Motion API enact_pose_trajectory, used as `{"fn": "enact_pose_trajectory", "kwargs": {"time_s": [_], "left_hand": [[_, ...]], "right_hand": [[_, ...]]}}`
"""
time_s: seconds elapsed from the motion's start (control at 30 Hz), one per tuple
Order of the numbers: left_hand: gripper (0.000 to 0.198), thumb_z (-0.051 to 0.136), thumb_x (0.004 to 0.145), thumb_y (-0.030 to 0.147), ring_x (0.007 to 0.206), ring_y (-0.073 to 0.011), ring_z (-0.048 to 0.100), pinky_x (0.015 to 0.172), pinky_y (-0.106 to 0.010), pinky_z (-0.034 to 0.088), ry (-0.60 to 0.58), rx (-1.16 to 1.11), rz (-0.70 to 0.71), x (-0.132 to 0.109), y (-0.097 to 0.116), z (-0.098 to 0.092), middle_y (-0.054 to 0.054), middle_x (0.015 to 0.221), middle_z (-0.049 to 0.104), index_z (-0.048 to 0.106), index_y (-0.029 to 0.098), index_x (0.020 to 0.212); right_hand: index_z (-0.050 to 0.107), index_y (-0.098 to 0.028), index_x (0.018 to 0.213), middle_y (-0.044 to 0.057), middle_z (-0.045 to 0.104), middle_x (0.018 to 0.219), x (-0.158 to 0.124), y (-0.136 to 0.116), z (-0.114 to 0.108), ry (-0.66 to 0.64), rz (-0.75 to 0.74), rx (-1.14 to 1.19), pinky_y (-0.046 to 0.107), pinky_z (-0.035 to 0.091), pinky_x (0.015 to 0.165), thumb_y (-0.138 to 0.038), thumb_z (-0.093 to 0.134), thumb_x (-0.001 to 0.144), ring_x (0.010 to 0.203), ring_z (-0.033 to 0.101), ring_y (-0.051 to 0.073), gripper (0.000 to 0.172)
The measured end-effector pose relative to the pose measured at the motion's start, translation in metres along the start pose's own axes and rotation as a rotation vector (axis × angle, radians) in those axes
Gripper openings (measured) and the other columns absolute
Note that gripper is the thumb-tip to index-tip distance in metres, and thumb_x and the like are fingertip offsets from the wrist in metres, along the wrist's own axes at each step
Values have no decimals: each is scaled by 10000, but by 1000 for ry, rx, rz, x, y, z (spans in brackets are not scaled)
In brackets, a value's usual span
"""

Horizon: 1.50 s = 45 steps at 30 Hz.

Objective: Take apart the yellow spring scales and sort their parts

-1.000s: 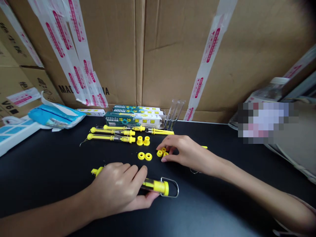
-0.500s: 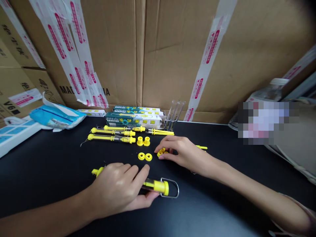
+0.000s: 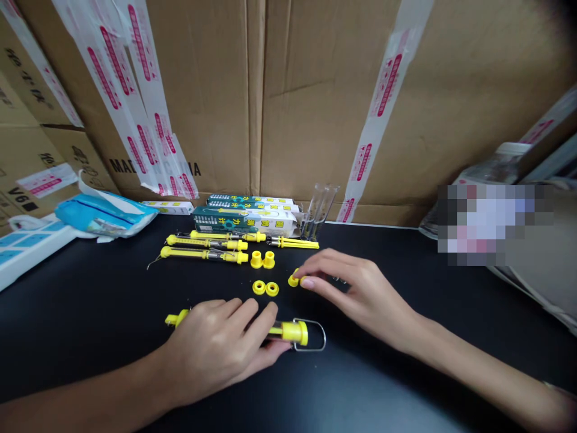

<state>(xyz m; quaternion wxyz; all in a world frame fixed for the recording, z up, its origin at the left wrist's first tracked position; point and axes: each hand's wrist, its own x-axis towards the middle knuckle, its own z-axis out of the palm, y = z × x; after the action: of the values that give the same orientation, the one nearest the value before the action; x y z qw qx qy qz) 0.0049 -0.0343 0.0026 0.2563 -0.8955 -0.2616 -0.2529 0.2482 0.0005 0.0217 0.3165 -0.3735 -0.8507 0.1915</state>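
Left hand (image 3: 223,346): closed round a wire-looped yellow tube (image 3: 295,332), low over the desk (image 3: 360,385). Right hand (image 3: 365,291): thumb and fingertips at small yellow caps (image 3: 293,281) (pinched or merely touched, cannot tell). Beside these: two yellow rings (image 3: 259,287); beyond, two flanged sleeves (image 3: 256,260). Hazards: a clumsy fingertip brush could scatter the caps; a slackened left grip could let the tube roll.
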Motion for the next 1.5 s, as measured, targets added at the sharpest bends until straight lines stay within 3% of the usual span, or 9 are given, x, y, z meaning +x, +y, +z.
{"fn": "enact_pose_trajectory", "kwargs": {"time_s": [0.1,0.2,0.33,0.5,0.73,0.9,1.17,1.37,1.5], "left_hand": [[251,516,1007,346,521,-153,634,418,-317,413,-6,-8,-3,2,1,1,29,649,639,661,145,975],[268,509,1013,364,548,-157,637,436,-319,415,10,-32,2,6,5,3,26,670,655,648,136,989],[257,466,1031,304,651,-183,673,472,-324,427,41,-66,4,16,16,8,-12,767,705,635,117,978],[237,466,1032,277,661,-186,671,510,-321,430,61,-99,-20,25,25,14,-19,759,707,631,113,987],[232,416,1043,200,741,-215,642,675,-368,444,-52,-124,-51,19,18,13,-51,870,716,600,93,1135],[256,394,1021,123,896,-279,619,777,-431,418,-154,-156,-91,14,17,17,-90,987,698,576,102,1200],[310,425,1028,176,875,-258,584,771,-420,396,-198,-187,-82,15,18,16,-84,1005,675,529,102,1311],[206,404,1015,137,749,-217,563,718,-368,426,-210,-278,-48,17,16,16,-46,837,612,607,129,1051],[187,441,984,115,738,-211,564,712,-350,455,-249,-297,-34,16,14,16,-38,822,587,596,133,1087]], "right_hand": [[672,-248,1119,12,713,1018,-23,-9,5,-54,15,73,246,525,793,-387,615,966,914,661,151,215],[585,-260,1251,26,688,1102,-44,-12,15,-82,1,56,285,533,875,-403,733,875,993,631,185,429],[534,-258,1286,38,676,1092,-57,-10,23,-38,-40,22,303,545,865,-230,630,955,991,614,191,346],[535,-245,1285,52,672,1057,-57,-8,21,65,-77,11,306,556,837,-187,608,955,970,620,200,343],[621,-252,1203,49,693,1002,-53,-12,20,126,-6,79,279,575,793,-416,707,885,904,672,200,368],[629,-280,1231,17,685,951,-55,-10,21,96,71,170,233,536,748,-225,461,1034,824,663,140,264],[699,-281,1055,-29,732,908,-51,-11,20,123,149,174,199,518,750,-207,542,1004,793,683,115,181],[619,-238,1107,7,740,959,-57,-10,25,120,67,37,215,541,722,-158,469,1022,775,704,127,191],[574,-219,1074,17,728,881,-59,-10,28,103,1,-105,236,527,645,-146,398,1038,694,685,129,194]]}}
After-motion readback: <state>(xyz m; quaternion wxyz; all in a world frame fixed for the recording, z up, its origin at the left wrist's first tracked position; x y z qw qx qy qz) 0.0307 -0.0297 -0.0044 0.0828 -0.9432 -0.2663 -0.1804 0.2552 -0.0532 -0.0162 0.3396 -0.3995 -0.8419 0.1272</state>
